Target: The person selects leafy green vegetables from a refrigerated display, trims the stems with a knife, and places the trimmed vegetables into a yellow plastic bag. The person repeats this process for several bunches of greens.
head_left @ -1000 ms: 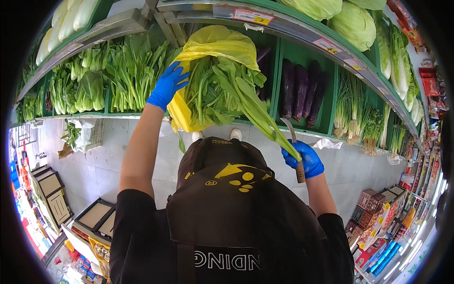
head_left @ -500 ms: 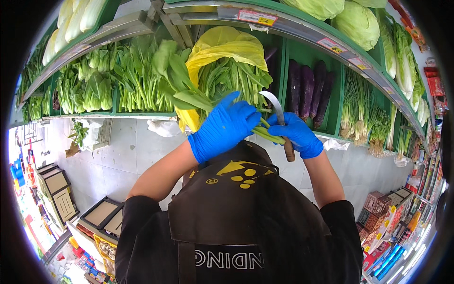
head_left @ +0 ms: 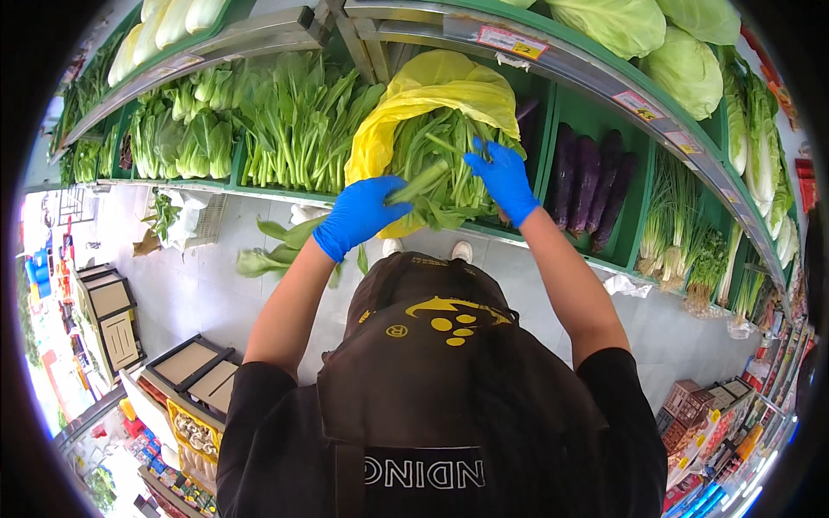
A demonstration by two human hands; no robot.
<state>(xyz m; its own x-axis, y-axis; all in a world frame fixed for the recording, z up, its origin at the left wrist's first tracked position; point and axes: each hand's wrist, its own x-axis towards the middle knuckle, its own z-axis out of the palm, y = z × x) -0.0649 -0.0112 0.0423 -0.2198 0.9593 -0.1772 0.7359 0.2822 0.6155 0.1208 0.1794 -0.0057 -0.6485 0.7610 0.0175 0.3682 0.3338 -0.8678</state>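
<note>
My left hand (head_left: 363, 214), in a blue glove, is closed around a bunch of leafy greens (head_left: 275, 255). The leaves hang out to the left over the floor, and the blurred stems point right. My right hand (head_left: 503, 180), also gloved, is over the greens in the yellow bag (head_left: 371, 142), thumb and forefinger near a loose stem (head_left: 445, 145). Below its palm shows a brown bit of the curved knife's handle (head_left: 503, 216); the blade is hidden. The bag lies rolled open around a heap of cut greens (head_left: 432, 142) in the green shelf bin.
Left of the bag stand upright leafy greens (head_left: 298, 129) and bok choy (head_left: 203, 147). Eggplants (head_left: 587, 186) and spring onions (head_left: 663, 207) lie to the right. A metal shelf edge (head_left: 414, 26) with cabbages (head_left: 682, 73) overhangs the bins. Boxes (head_left: 186, 371) stand behind on the left.
My hands have moved apart. The left has drawn the greens down and left, leaves swinging low; the right has moved up over the bag. The knife's blade no longer shows.
</note>
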